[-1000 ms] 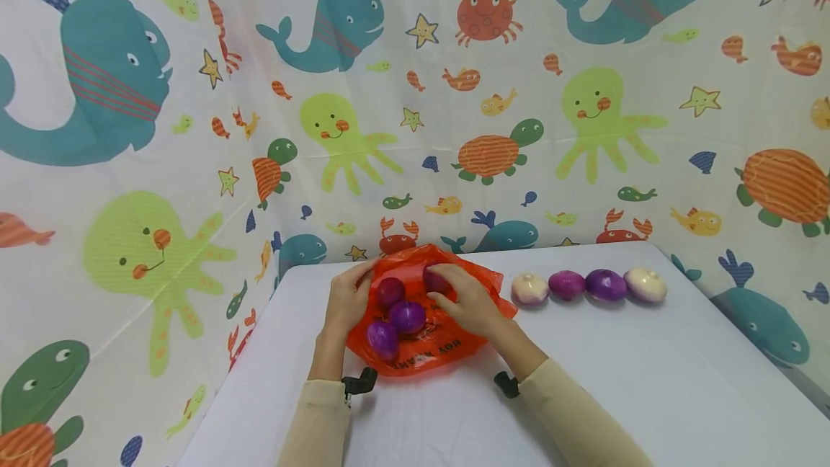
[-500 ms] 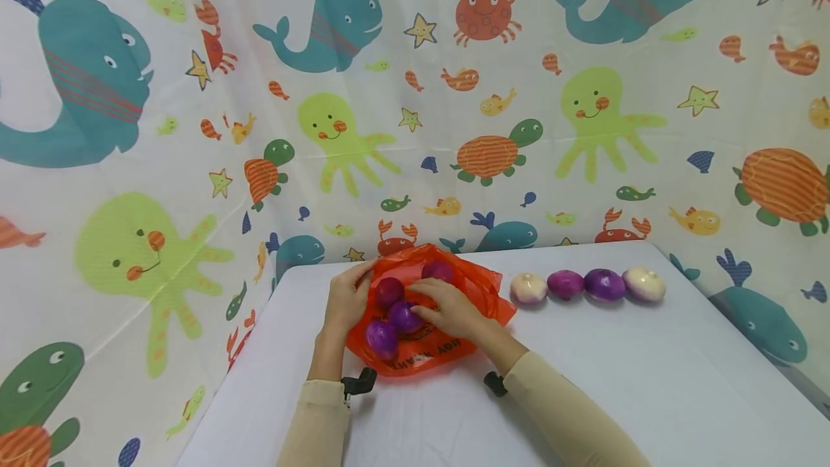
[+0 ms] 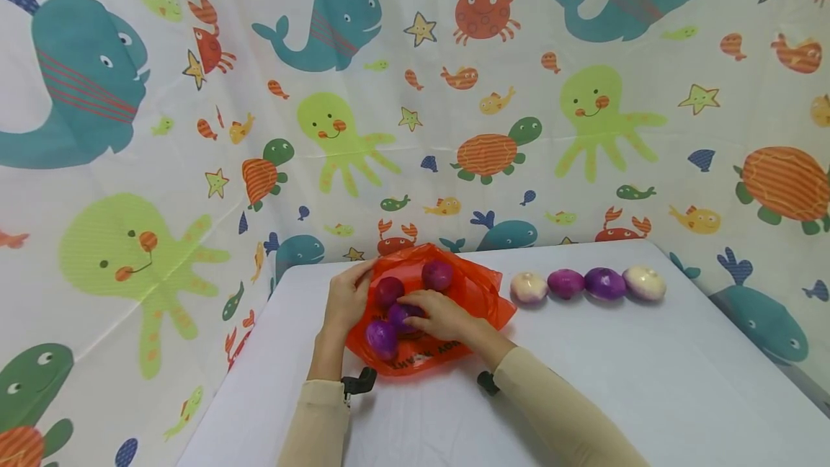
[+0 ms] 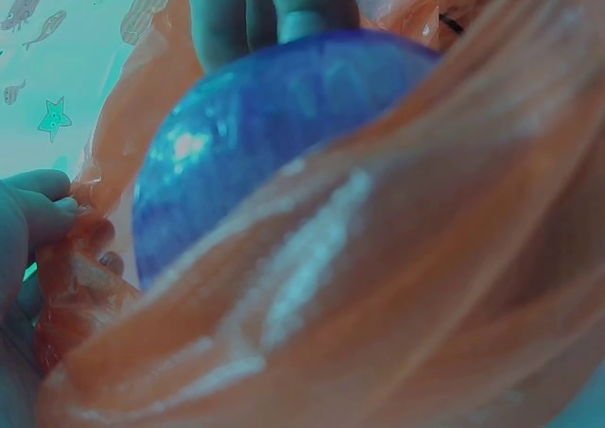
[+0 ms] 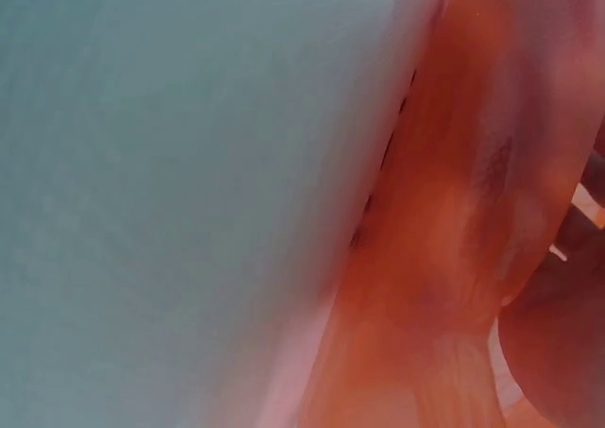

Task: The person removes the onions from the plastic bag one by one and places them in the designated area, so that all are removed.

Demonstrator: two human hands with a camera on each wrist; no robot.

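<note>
An orange-red plastic bag lies spread open on the table, with several purple onions in it. My left hand pinches the bag's left rim; in the left wrist view its fingers crumple the plastic. My right hand holds the middle purple onion, fingers over its top and thumb at its near side. Close to it lie a dark red onion behind, a purple onion in front and another dark red onion at the back. In the right wrist view, orange plastic hides most of the hand.
To the bag's right, a row on the white table holds a white onion, two purple onions and another white onion. A sea-animal curtain hangs behind and along the left side.
My right hand has left the dark red onion at the bag's back and moved nearer and left onto the middle purple onion. My left hand keeps its place on the rim.
</note>
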